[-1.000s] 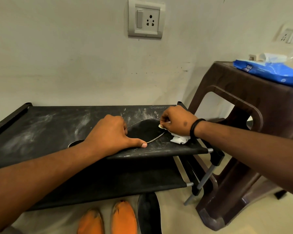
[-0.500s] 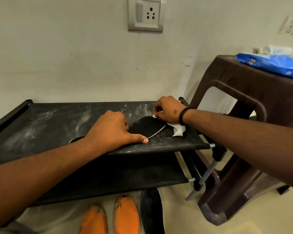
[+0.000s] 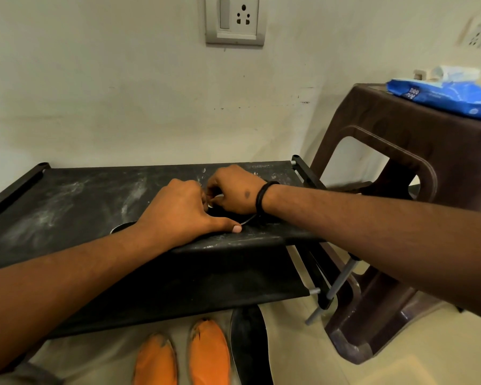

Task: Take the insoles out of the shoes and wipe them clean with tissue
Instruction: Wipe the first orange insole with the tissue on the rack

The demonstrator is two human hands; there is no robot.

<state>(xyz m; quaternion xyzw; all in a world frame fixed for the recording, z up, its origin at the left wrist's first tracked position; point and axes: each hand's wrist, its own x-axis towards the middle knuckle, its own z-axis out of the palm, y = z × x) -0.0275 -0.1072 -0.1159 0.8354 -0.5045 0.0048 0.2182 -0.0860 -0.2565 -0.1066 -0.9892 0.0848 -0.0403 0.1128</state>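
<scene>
A black insole [image 3: 122, 226] lies flat on the dusty top shelf of the black shoe rack [image 3: 67, 201]. My left hand [image 3: 178, 212] grips the insole across its middle, fingers curled over the far edge and thumb along the near edge. My right hand [image 3: 233, 191] sits just behind it, almost touching, fingers curled down onto the insole's front part. The white tissue [image 3: 216, 200] shows only as a pale sliver under those fingers. A thin light rim of the insole [image 3: 249, 219] peeks out below my right wrist.
Two orange shoes [image 3: 154, 359] [image 3: 208, 354] and another black insole [image 3: 247, 345] lie on the floor below the rack. A brown plastic stool [image 3: 400, 190] stands right of the rack with a blue tissue pack [image 3: 444, 97] on top. The wall is close behind.
My right hand has slid the tissue leftward along the insole from its right end up against my left hand, and the tissue is now nearly hidden. My left hand has stayed put.
</scene>
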